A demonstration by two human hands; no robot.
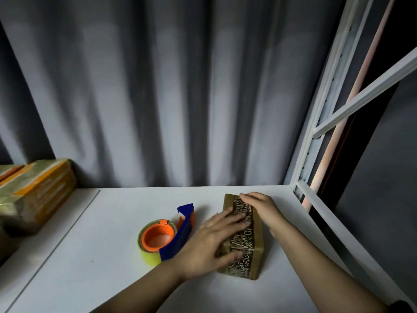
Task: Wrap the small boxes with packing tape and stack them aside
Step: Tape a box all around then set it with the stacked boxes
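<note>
Nearest the camera, 2 bare forearms reach over the white table (94, 263), and the left hand (212, 240) lies flat on the small box (242, 239) with its fingers straight and slightly spread across the printed tape band (244, 233) running along the box's top. The right hand (259, 206) rests on the box's far end, fingers straight and held together, pressing the band near the far edge. Just left of the box lies a blue-and-orange tape dispenser (165, 237) holding a yellowish roll, and at the far left a stack of wrapped boxes (33, 195) stands before a grey curtain (158, 86), with a white metal frame (325, 109) rising on the right.
</note>
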